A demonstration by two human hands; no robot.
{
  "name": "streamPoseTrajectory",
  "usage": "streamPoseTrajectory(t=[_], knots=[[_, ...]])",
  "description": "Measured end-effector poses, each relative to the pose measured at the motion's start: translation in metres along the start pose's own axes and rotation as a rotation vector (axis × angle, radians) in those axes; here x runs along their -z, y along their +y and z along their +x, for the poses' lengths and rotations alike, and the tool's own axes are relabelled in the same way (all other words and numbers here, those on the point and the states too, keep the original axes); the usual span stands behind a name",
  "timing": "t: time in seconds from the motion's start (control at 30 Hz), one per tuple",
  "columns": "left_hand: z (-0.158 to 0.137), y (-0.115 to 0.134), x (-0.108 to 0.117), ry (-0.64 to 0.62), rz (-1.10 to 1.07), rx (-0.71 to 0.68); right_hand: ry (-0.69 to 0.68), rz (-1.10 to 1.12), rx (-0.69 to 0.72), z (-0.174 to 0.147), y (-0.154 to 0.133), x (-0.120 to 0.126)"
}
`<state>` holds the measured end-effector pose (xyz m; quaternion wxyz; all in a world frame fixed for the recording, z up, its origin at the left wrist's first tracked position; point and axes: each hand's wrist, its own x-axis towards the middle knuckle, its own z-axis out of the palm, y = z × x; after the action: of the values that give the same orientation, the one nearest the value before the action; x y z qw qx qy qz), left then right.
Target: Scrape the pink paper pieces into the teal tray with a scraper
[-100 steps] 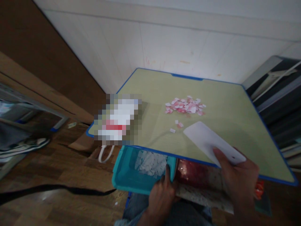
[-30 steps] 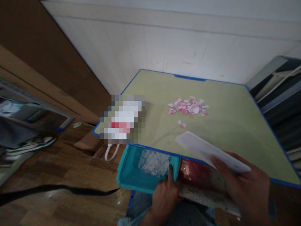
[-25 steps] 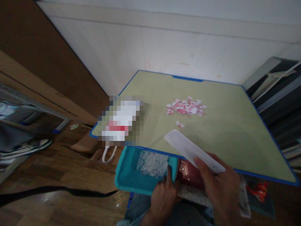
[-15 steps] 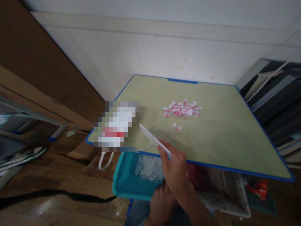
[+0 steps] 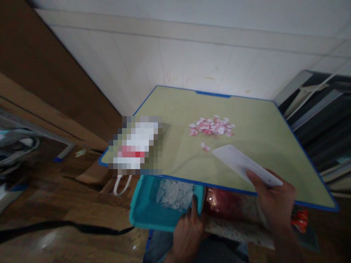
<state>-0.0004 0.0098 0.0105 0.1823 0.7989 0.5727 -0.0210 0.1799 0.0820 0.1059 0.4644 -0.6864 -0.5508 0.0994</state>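
My right hand [image 5: 276,199] is closed round one end of a flat white scraper [image 5: 244,164], which has a small dark hole at the held end. Its free end slants over the board [image 5: 175,109], close to two or so stray pink-and-white pieces [image 5: 205,147]. Farther back lies a pile of small pink-and-white paper-like squares [image 5: 212,126]. At the right front of a teal tray [image 5: 148,219] is my left hand [image 5: 188,228], index finger stretched out and other fingers partly curled, nothing visibly in it. Small white flat pieces [image 5: 175,195] lie in the tray.
A blurred-out white and red object [image 5: 137,144] lies on the board's left side, with a white loop [image 5: 122,184] hanging below. A red glossy item [image 5: 222,201] sits under the front edge. Dark panels [image 5: 326,109] lean at right; a brown cardboard surface [image 5: 68,91] stands left.
My right hand has swung to the right with the scraper, which now shows its broad face. The left hand, formerly partly behind it, is in plainer view with its index finger extended.
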Motion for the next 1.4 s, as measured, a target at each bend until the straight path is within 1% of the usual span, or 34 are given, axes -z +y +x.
streamPoseTrajectory(t=[0.03,0.07,0.13,0.17,0.27,0.37,0.43,0.5,0.53,0.6,0.63,0.7,0.77,0.9,1.0,1.1,1.2,1.4], knots=[[0.0,0.0,0.0,0.006,0.0,0.001,0.031,0.011,0.037,0.008,0.006,0.003],[0.0,-0.001,0.0,0.008,0.002,0.001,0.013,0.037,0.071,0.017,0.012,0.005],[0.001,-0.001,0.0,0.002,0.012,-0.001,-0.091,0.065,0.156,0.034,0.021,0.005],[0.001,-0.001,0.0,-0.005,0.016,-0.003,-0.17,0.078,0.206,0.041,0.023,0.003],[0.002,-0.001,0.001,-0.032,0.009,0.009,-0.364,0.104,0.32,0.054,0.022,-0.009],[0.003,0.0,0.002,-0.065,0.005,0.023,-0.446,0.114,0.357,0.059,0.015,-0.017],[0.003,0.0,0.003,-0.082,0.006,0.027,-0.534,0.113,0.374,0.064,0.011,-0.013],[0.002,0.0,0.003,-0.089,0.004,0.027,-0.62,0.082,0.38,0.071,0.009,-0.003],[0.002,0.0,0.003,-0.087,0.001,0.027,-0.625,0.053,0.372,0.076,0.01,0.003],[0.001,0.0,0.002,-0.063,0.0,0.023,-0.555,0.018,0.337,0.085,0.012,0.012],[0.001,0.0,0.001,-0.045,0.001,0.021,-0.512,0.014,0.317,0.089,0.014,0.014],[0.001,0.0,0.0,-0.018,0.006,0.022,-0.472,0.026,0.295,0.096,0.016,0.012],[0.001,0.0,-0.001,-0.02,0.003,0.025,-0.479,0.038,0.301,0.1,0.017,0.004],[0.002,0.0,0.001,-0.076,-0.012,0.029,-0.515,0.05,0.336,0.102,0.016,-0.011],[0.003,0.0,0.002,-0.103,-0.022,0.032,-0.534,0.036,0.357,0.101,0.015,-0.014],[0.003,0.001,0.003,-0.103,-0.032,0.042,-0.507,0.024,0.355,0.1,0.014,-0.014],[0.002,0.001,0.005,-0.11,-0.029,0.048,-0.513,0.021,0.357,0.101,0.013,-0.016],[0.002,0.0,0.003,-0.09,-0.038,0.042,-0.544,0.029,0.383,0.11,0.003,-0.023]])
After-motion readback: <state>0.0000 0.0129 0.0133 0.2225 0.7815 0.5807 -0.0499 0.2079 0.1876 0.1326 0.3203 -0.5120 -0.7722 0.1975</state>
